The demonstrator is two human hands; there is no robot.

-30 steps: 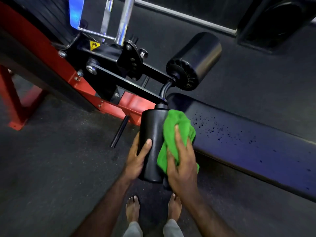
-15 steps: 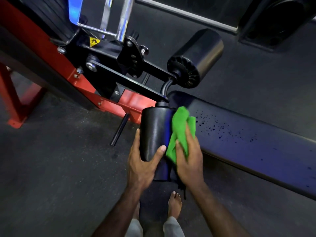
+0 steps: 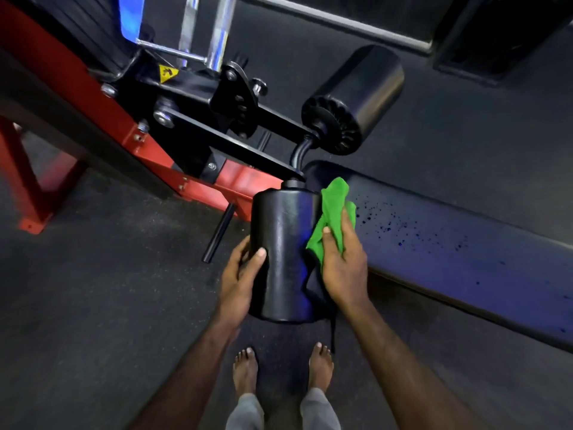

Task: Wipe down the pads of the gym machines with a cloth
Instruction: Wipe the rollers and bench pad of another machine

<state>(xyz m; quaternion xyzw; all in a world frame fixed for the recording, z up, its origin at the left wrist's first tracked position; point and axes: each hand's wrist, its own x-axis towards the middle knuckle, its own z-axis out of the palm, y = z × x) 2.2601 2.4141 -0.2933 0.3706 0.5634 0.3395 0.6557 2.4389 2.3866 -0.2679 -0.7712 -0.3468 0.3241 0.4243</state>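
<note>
While the near roller pad (image 3: 283, 256) is hanging upright from its black bracket, its smooth cylinder of glossy black vinyl is catching a streak of light down its front. Beyond it, the far roller pad (image 3: 366, 94) is lying on its side, a matte black drum with a ribbed end cap. Both are hanging off a black steel arm (image 3: 235, 144) bolted to a red painted frame (image 3: 130, 131), with 2 chrome rods rising behind. To the right, the long bench pad (image 3: 465, 252) is stretching away, flat and dark, speckled with small wet droplets. The floor (image 3: 93, 305) is looking like coarse, grainy rubber.

The left hand (image 3: 240, 279) is gripping the left side of the near roller pad, thumb lying across the front and fingers curling behind. The right hand (image 3: 342, 265) is clutching the green cloth (image 3: 333, 212), soft and crumpled, and pressing it against the right side of that pad, between it and the bench pad.

Compared with 0.5 s ago, the cloth is sitting further round the right flank, leaving more of the pad's front bare, and the left thumb is lying higher and further left. Both bare feet (image 3: 319, 367) are now showing below the pad, where only 1 was showing clearly.
</note>
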